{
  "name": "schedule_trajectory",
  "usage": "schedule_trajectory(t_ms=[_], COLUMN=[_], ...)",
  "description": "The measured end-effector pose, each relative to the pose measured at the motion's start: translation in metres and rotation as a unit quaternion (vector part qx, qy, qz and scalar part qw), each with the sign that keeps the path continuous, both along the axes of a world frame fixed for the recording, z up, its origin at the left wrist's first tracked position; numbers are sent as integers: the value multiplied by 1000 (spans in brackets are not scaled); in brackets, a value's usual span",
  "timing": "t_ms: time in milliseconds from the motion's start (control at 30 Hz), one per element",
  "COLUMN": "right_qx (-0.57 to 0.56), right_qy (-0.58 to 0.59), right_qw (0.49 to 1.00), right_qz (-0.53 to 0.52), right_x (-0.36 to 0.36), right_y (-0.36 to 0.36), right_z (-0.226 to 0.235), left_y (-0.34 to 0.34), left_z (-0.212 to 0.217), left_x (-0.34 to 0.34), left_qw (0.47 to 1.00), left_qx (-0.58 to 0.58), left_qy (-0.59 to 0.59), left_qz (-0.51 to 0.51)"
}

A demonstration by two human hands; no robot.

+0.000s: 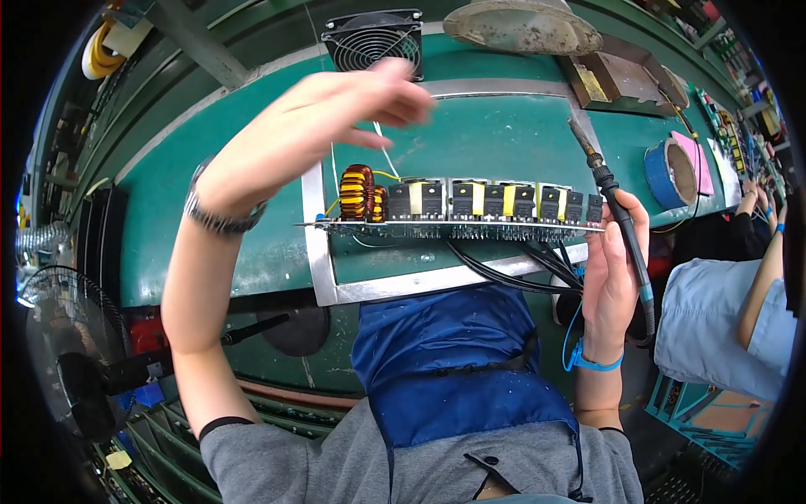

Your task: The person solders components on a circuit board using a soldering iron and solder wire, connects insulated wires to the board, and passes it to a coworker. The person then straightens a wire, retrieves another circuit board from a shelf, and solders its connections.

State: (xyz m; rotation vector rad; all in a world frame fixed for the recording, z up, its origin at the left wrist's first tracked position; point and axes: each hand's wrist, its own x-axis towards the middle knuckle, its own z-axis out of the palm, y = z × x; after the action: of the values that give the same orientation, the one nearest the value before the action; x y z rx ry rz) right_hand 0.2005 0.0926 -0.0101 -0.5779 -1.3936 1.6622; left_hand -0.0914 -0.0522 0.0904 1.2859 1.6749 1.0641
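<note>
A circuit board [504, 223] is held up on edge-on view over the bench, with copper-wound coils [357, 193] at its left end and a row of black components with yellow strips along its top. My right hand [611, 273] grips the board's right end between thumb and fingers. That same hand also holds a soldering iron [623, 214], its metal tip pointing up and away. Raised above the coils, my left hand [357, 105] is blurred by motion; its thumb stands apart from the fingers, and nothing shows in it. Thin white strands [385, 151] run below it.
Behind my left hand stands a black fan [374, 42]. A round dusty hood [520, 27] and a metal tray [625, 76] are at the back. To the right are a blue tape roll [669, 174] and a co-worker's sleeve [714, 311]. Black cables [504, 277] hang below the board.
</note>
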Motion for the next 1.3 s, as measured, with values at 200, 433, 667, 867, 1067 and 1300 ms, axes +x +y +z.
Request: schedule_trajectory(t_ms=[200,433,667,867,1067,1300], right_qx=[2,-8,-17,-4,22,60], right_qy=[-8,13,28,-8,-33,-41], right_qw=[1000,1000,999,1000,999,995], right_qz=[14,-11,19,29,29,-62], right_x=[-4,-15,-12,-5,13,65], right_y=[4,9,11,21,41,53], right_z=[6,9,5,7,14,26], left_y=[-89,-127,-113,-108,-90,-49], left_z=[-78,-142,-158,-170,-143,-38], left_x=[-12,34,44,46,50,20], left_qw=[964,966,941,931,921,946], left_qx=[132,40,49,129,214,158], left_qy=[-94,-53,13,-1,-69,22], left_qz=[210,248,336,341,319,283])
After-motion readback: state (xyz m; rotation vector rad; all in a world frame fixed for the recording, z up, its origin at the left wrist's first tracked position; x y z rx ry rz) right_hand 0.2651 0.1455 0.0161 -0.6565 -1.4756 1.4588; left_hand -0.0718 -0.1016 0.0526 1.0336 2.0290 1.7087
